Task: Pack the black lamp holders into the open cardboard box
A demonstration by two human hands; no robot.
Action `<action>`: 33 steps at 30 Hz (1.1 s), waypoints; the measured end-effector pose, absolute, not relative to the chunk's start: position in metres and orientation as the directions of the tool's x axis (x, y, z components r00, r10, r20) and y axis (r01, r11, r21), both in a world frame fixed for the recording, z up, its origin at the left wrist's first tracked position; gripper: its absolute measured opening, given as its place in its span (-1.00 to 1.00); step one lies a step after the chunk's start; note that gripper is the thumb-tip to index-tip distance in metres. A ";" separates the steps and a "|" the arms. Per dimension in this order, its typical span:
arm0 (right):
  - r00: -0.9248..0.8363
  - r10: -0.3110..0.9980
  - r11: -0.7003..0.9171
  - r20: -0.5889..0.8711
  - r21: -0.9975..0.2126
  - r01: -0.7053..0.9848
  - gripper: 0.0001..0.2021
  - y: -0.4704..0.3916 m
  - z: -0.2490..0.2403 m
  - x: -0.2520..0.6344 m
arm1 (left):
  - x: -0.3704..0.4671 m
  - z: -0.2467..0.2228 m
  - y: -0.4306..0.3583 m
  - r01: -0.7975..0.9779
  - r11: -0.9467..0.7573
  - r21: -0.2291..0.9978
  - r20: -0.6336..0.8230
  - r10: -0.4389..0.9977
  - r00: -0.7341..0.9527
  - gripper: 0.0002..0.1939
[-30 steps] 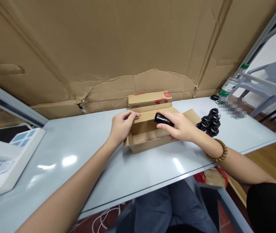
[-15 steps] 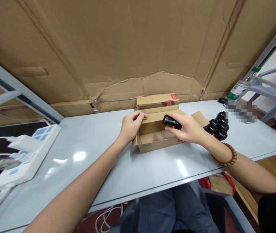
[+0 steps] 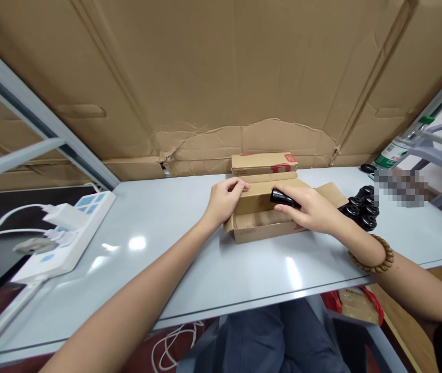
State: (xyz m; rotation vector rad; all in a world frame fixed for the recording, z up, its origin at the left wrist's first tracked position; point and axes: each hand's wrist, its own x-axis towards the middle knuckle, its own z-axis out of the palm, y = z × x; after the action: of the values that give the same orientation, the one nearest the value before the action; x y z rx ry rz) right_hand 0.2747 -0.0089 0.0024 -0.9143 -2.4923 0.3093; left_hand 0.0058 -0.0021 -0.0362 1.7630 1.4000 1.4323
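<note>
My right hand is wrapped round a small black flashlight. It holds the flashlight over the open cardboard box, with one end pointing left. My left hand grips the box at its left end, fingers by the raised lid. Only part of the box's inside shows, and that part is bare cardboard; my right hand hides the right end. Beyond the box's right flap, several more black flashlights stand bunched together.
Behind the open box lies a closed carton with red print. A white power strip with plugs and cables sits at the left. A bottle with a green cap stands at the back right. A large cardboard sheet backs the table.
The flashlight has turned in my right hand: its yellow-tinted end and red spot no longer show. My left hand stays on the box. The whole view has shifted slightly.
</note>
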 end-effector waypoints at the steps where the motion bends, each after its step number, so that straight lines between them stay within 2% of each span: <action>1: -0.671 0.665 0.745 0.328 -0.358 0.563 -0.54 -0.009 0.006 0.274 | 0.006 -0.036 -0.002 0.408 -0.371 0.834 0.432 0.900 -0.065 -0.70; 5: -0.699 0.701 0.695 0.141 -0.358 0.624 -0.52 -0.015 0.027 0.260 | 0.007 -0.035 -0.002 0.411 -0.375 0.831 0.435 0.898 -0.059 -0.69; 8: -0.733 0.680 0.700 0.031 -0.325 0.636 -0.52 -0.015 0.037 0.240 | 0.006 -0.035 -0.002 0.426 -0.383 0.820 0.447 0.892 -0.060 -0.65; 11: -0.792 0.610 0.757 0.027 -0.314 0.573 -0.78 -0.006 0.038 0.221 | 0.006 -0.035 -0.001 0.437 -0.387 0.812 0.451 0.891 -0.050 -0.60; 14: -0.844 0.536 0.786 0.003 -0.366 0.498 -0.91 0.004 0.034 0.208 | 0.006 -0.036 0.000 0.438 -0.383 0.813 0.442 0.896 -0.039 -0.53; 17: -0.854 0.520 0.778 -0.010 -0.406 0.479 -0.80 0.006 0.030 0.200 | 0.007 -0.036 0.000 0.442 -0.377 0.814 0.437 0.899 -0.038 -0.51; 20: -0.826 0.562 0.785 0.043 -0.341 0.517 -0.73 0.003 0.026 0.192 | 0.008 -0.036 -0.001 0.437 -0.371 0.819 0.431 0.901 -0.043 -0.50; 24: -0.793 0.606 0.773 0.067 -0.283 0.567 -0.78 -0.001 0.018 0.180 | 0.007 -0.036 -0.002 0.427 -0.364 0.828 0.422 0.905 -0.046 -0.47; 28: -0.790 0.610 0.754 0.071 -0.360 0.550 -0.86 -0.002 0.016 0.174 | 0.004 -0.038 0.000 0.440 -0.362 0.822 0.422 0.906 -0.042 -0.43; 33: -0.729 0.681 0.687 0.063 -0.399 0.607 -0.83 -0.007 0.015 0.172 | 0.002 -0.035 0.001 0.480 -0.345 0.807 0.413 0.910 -0.040 -0.49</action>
State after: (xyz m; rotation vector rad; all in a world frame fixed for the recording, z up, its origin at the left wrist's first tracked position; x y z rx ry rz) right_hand 0.1715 -0.0065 0.0147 -1.0416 -2.6921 0.5271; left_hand 0.0021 0.0009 -0.0352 1.8187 1.4627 1.3565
